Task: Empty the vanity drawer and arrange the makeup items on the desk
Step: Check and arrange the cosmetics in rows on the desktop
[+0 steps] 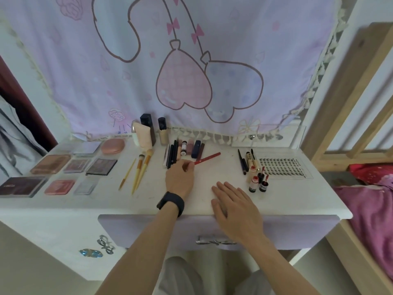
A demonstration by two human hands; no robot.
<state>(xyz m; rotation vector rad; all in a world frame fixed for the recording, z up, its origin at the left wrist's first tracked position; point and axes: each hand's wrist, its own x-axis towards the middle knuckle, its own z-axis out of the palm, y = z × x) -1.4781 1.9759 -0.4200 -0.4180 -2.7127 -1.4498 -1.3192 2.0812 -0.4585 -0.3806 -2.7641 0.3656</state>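
My left hand (180, 179), with a black band on its wrist, pinches the near end of a thin red pencil (209, 157) that lies slanted on the white desk (148, 201). My right hand (236, 206) rests flat and open on the desk's front edge, above the drawer (148, 228), which looks pushed in. Pencils and small tubes (184, 151) lie in a row just beyond my left hand. Several palettes (63, 169) are laid out at the left, brushes (140, 167) beside them, and small bottles (258, 180) at the right.
Tall tubes and bottles (148, 133) stand at the back against a lilac curtain. A lash tray (280, 167) lies at the right with mascara wands (246, 159) beside it. A wooden bed frame (348, 116) with pink bedding borders the desk's right side.
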